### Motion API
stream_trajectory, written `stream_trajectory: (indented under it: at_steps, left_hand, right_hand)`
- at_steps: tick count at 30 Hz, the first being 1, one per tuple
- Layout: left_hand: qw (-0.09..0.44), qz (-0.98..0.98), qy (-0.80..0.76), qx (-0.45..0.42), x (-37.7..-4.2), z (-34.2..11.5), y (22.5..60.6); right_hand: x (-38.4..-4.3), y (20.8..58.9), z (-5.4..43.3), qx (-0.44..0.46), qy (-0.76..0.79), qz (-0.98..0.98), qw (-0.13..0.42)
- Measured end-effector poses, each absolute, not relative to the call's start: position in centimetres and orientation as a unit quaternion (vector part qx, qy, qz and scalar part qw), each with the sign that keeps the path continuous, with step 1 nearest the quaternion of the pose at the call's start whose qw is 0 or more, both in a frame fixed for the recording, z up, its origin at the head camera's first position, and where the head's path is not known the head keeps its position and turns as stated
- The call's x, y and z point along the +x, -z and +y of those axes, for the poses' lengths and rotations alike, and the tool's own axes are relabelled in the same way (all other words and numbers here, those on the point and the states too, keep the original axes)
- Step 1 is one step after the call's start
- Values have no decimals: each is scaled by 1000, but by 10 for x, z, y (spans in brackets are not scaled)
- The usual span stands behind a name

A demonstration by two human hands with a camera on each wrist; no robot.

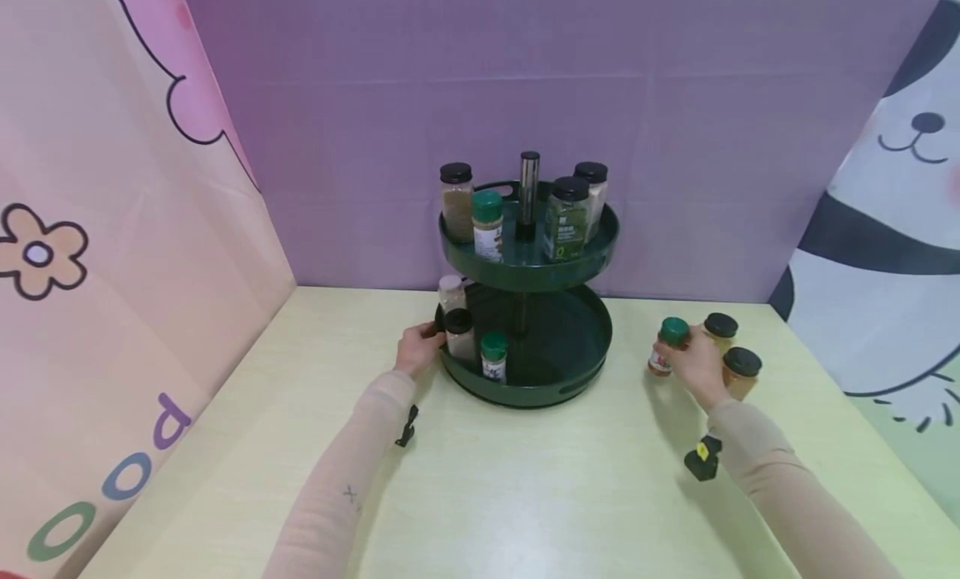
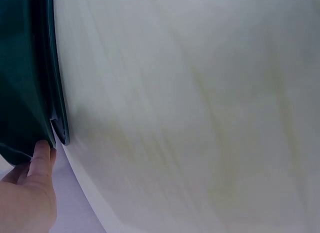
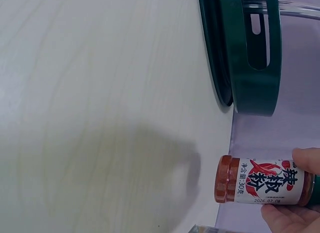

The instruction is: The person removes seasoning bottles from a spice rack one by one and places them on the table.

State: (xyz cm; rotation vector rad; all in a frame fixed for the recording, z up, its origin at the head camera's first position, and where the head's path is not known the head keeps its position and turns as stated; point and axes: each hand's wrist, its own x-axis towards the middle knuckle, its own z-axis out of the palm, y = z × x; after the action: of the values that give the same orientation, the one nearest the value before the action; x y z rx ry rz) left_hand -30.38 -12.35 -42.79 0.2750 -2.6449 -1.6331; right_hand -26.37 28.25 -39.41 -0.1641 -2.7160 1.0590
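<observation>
My right hand [image 1: 697, 366] holds a small chili powder jar [image 3: 267, 182] with a green cap, thumb on one side and fingers on the other. In the head view this jar [image 1: 661, 361] is upright, left of two black-capped jars. My left hand [image 1: 420, 348] grips the left rim of the lower tier of a dark green two-tier turntable rack [image 1: 558, 337]. In the left wrist view, the fingers [image 2: 42, 160] lie against the green wall of that tier. On the lower tier stand a pale-capped jar [image 1: 452, 291], a black-capped jar [image 1: 460, 339] and a green-capped jar [image 1: 494, 361].
The upper tier [image 1: 517, 275] carries several spice jars, among them a green-labelled one [image 1: 566, 221], around a metal post [image 1: 529, 183]. Two black-capped jars [image 1: 740, 371] stand beside my right hand. A purple backdrop [image 1: 360, 162] rises behind the pale wooden table [image 1: 517, 496].
</observation>
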Motion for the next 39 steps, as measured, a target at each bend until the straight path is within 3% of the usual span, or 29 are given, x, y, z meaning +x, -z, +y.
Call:
stream_trajectory:
  at_steps: [20, 39]
  left_hand:
    - [15, -843, 531, 89, -307, -124, 432]
    - [16, -845, 528, 89, -307, -123, 432]
  right_hand:
    - [-264, 407, 289, -73, -359, -922, 124]
    - [-263, 408, 288, -92, -374, -918, 93]
